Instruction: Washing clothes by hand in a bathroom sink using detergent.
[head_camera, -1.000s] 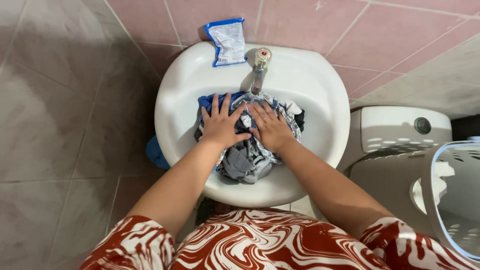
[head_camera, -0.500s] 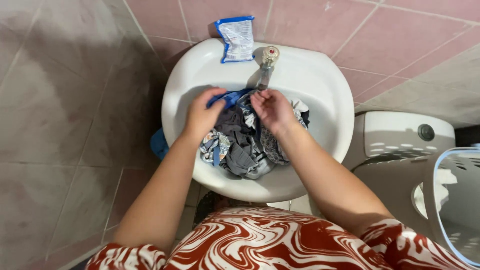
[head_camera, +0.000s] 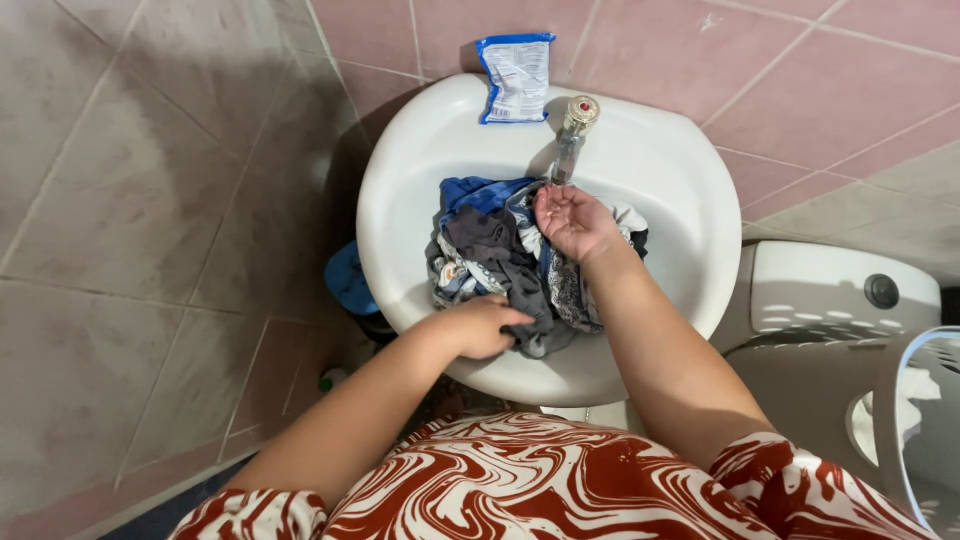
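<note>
**Clothes pile sits in the white basin, both hands on it**

The clothes pile (head_camera: 515, 260), a damp tangle of blue, grey and patterned fabric, fills the bowl of the white sink (head_camera: 400, 170). Left hand (head_camera: 480, 325) is at the near edge, fingers curled down onto grey cloth. Right hand (head_camera: 570, 220) is cupped palm-up below the tap (head_camera: 570, 135), fingers loosely bent, gripping nothing. Behind, a blue-and-white sachet (head_camera: 515, 75) leans on the pink tiled wall. To the right stand a toilet cistern (head_camera: 840, 290) and a laundry basket (head_camera: 925, 420).
</note>
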